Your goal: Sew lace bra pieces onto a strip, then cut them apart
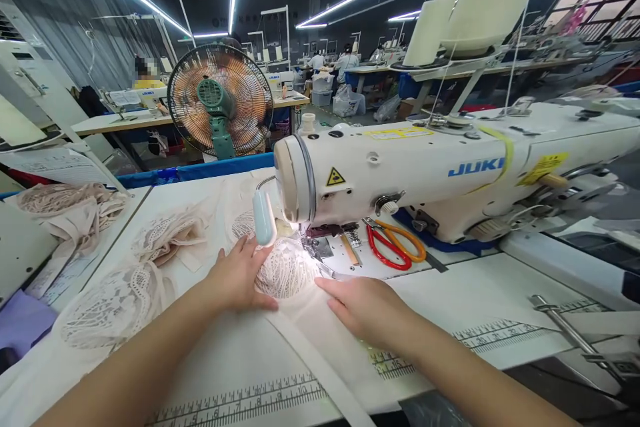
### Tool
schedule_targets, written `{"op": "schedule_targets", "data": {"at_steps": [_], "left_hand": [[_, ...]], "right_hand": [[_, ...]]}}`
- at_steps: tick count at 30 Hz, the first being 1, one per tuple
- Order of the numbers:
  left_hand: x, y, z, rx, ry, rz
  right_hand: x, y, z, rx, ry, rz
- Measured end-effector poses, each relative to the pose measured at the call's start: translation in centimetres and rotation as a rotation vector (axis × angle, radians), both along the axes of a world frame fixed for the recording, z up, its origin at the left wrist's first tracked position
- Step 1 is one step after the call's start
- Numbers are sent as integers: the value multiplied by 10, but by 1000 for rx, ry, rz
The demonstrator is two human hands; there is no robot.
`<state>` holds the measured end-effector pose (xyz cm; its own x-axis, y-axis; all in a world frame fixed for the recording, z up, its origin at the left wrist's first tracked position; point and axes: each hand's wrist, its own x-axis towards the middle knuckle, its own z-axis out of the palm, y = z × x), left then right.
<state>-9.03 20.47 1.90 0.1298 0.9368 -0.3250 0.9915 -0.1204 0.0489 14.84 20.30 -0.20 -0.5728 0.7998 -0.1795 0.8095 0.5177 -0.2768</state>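
A pale lace bra cup lies under the lit needle area of a white sewing machine. My left hand rests on the cup's left side, fingers spread and thumb stretched along its near edge. At the right edge of the cup, my right hand touches the pale fabric with index finger extended and thumb apart below it; its other fingers are hidden. A white strap runs from the cup toward me. The needle itself is too small to make out.
Red-and-orange-handled scissors lie beside the machine bed. More lace pieces are at left on the white table, which carries ruler markings. A small lamp hangs above my left fingers. A large fan stands behind; co-workers sit farther back.
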Motion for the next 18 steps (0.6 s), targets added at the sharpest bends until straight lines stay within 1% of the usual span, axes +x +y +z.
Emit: {"op": "schedule_targets", "data": {"at_steps": [7, 12, 18], "left_hand": [[-5, 22, 11, -57, -20, 4], [-14, 38, 9, -21, -36, -2], [-25, 54, 4, 69, -141, -19]], "right_hand": [[-12, 10, 4, 1, -94, -37], [-21, 11, 6, 6, -140, -46], [-24, 10, 6, 21, -169, -76]]}}
